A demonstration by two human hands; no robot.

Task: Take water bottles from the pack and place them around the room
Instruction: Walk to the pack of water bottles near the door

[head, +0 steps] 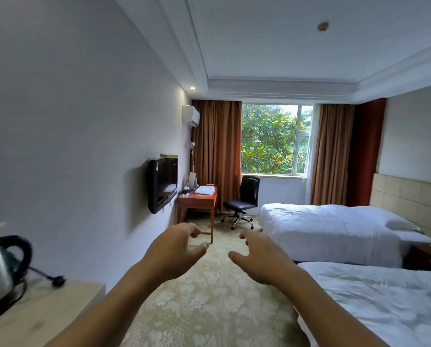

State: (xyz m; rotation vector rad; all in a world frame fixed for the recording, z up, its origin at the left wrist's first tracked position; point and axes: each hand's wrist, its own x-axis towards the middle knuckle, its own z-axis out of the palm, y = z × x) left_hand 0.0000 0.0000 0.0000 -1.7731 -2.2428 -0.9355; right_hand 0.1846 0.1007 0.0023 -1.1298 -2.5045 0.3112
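No water bottle and no pack shows in the head view. My left hand (175, 249) and my right hand (258, 256) are both stretched forward over the patterned carpet, palms facing each other. The fingers of each hand are curled but apart, and neither hand holds anything. A gap of carpet lies between the two hands.
A light counter (47, 311) at the lower left carries a steel kettle (1, 269) and its plug. A wall TV (162, 185), a wooden desk (197, 200) with folded towels and a black office chair (243, 201) stand ahead. Two white beds (329, 229) fill the right side.
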